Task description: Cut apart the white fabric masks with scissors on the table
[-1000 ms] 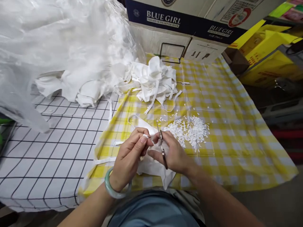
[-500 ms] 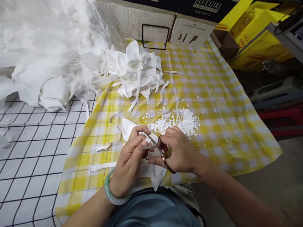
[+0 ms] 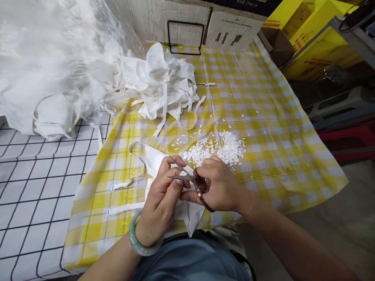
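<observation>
My right hand (image 3: 222,185) grips a small pair of scissors (image 3: 200,194) by its bronze-coloured handles. The blades are spread apart and point left across the fingers of my left hand (image 3: 164,191). Those fingers are pinched on part of a white bra-like garment (image 3: 190,218); the exact bit held is hidden behind the blades and fingers. The garment lies beneath both hands, with a thin looped strap (image 3: 144,164) and a flat strap (image 3: 125,208) trailing left. Just beyond my right hand is a heap of tiny white cut pieces (image 3: 230,148).
A pile of similar white garments (image 3: 158,78) sits farther back, beside a large clear plastic bag (image 3: 67,50) of white items. A black wire stand (image 3: 185,53) and cartons (image 3: 231,29) line the back. Yellow checked cloth (image 3: 281,156) covers the table.
The scissor blades have opened wider and shifted slightly left over my left fingers. The whole view has tilted down a little. Both hands keep their grips.
</observation>
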Motion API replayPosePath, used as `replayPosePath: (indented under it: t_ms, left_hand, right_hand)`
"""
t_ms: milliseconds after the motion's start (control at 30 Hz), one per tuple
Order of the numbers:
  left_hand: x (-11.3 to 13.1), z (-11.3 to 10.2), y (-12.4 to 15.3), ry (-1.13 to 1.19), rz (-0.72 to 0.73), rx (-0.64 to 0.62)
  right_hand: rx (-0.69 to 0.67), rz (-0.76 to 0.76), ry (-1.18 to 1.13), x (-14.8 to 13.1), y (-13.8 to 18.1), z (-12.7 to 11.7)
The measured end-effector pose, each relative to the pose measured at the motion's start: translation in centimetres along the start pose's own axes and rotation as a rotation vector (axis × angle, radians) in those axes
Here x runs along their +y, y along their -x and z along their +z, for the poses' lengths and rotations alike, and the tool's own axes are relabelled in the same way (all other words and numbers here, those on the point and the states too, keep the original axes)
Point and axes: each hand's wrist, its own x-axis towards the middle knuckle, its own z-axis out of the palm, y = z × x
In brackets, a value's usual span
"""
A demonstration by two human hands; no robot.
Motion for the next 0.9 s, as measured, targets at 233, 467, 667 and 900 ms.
replayPosePath:
  t_ms: [233,467,667,900]
  left_hand:
    - [0.4,0.9,-0.7,-0.001,-0.04,-0.005]
    - [0.7,2.9,-3.3,-0.098,-0.067,-0.122]
    - [1.0,2.5,-4.2,-0.224,-0.052,-0.256]
    - [1.9,-7.9,0.9,-0.99,0.03,-0.084]
  right_hand:
    - [0.086,0.039,0.022,0.6,0.8,-0.3]
    - [0.101,0.206,0.053,2.6,2.9,-0.7]
    - [0.088,0.511,-0.088,4.1,4.1,-1.8]
    - [0.075,0.099,-0.068,0.1,4.9,0.3]
